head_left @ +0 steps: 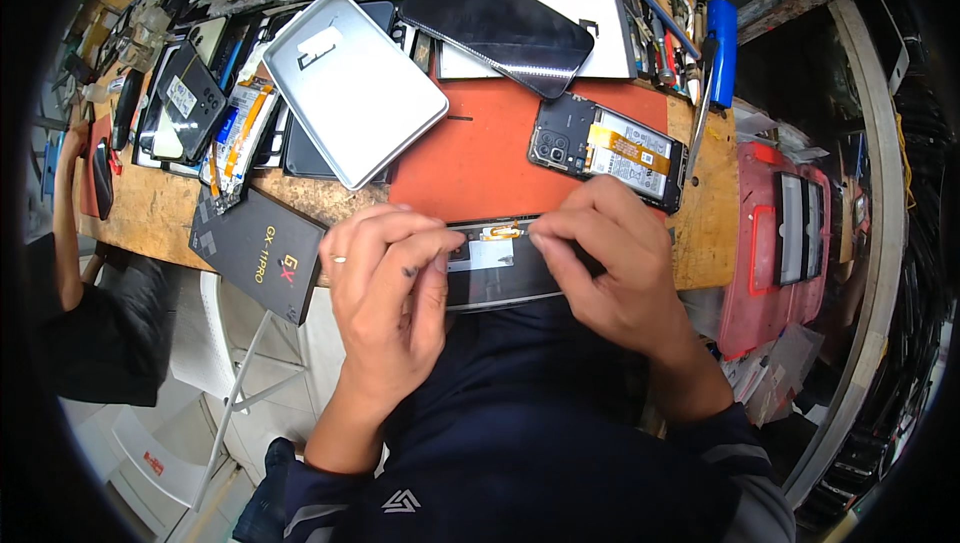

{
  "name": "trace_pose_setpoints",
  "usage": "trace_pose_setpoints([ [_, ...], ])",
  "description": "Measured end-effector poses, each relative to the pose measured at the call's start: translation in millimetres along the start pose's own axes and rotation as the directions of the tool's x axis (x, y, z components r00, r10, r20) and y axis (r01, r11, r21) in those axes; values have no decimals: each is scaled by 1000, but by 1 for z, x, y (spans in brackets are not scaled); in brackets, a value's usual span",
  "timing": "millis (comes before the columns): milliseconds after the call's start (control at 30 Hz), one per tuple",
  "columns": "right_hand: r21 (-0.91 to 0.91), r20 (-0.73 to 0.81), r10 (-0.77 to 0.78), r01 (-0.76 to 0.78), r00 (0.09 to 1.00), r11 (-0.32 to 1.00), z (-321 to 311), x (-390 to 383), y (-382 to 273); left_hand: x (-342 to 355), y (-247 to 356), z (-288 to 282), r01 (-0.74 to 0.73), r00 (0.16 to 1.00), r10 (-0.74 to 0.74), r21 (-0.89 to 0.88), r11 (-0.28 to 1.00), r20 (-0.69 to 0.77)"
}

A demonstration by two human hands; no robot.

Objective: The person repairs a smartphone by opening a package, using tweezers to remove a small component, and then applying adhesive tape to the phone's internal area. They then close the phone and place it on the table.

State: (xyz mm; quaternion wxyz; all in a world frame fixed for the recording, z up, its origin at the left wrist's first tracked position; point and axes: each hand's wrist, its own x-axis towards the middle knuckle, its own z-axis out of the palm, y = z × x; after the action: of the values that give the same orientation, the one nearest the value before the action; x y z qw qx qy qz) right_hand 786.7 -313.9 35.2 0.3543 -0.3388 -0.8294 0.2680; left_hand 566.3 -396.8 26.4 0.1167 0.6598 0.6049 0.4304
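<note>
A dark phone screen panel (545,278) lies at the table's front edge, close to my body. On its face are a whitish label (492,256) and an orange-gold flex cable (503,232). My left hand (390,288), wearing a ring, is closed in a pinch over the panel's left part, by the label. At the right end of the cable, my right hand (615,263) pinches with thumb and forefinger. Whatever either pinch holds is too small to make out. Beyond my right hand rests an opened phone (610,150) with its battery and an orange flex cable showing.
An orange-red mat (450,158) covers the table's middle. A white tray (360,93), a black phone panel (500,28) and stacked phone parts crowd the back. A black box (258,253) overhangs the front left edge. Tools and a blue cylinder (721,53) stand back right; another person is at far left.
</note>
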Motion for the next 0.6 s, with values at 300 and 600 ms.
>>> trace_pose_setpoints([
  [300, -13, 37, -33, 34, 999, 999, 14, 4, 15, -12, -9, 3, -23, 1000, 22, 167, 986, 13],
  [600, -53, 55, -39, 42, 998, 998, 14, 9, 16, -8, 0, 7, -131, 986, 85, 355, 926, 141],
])
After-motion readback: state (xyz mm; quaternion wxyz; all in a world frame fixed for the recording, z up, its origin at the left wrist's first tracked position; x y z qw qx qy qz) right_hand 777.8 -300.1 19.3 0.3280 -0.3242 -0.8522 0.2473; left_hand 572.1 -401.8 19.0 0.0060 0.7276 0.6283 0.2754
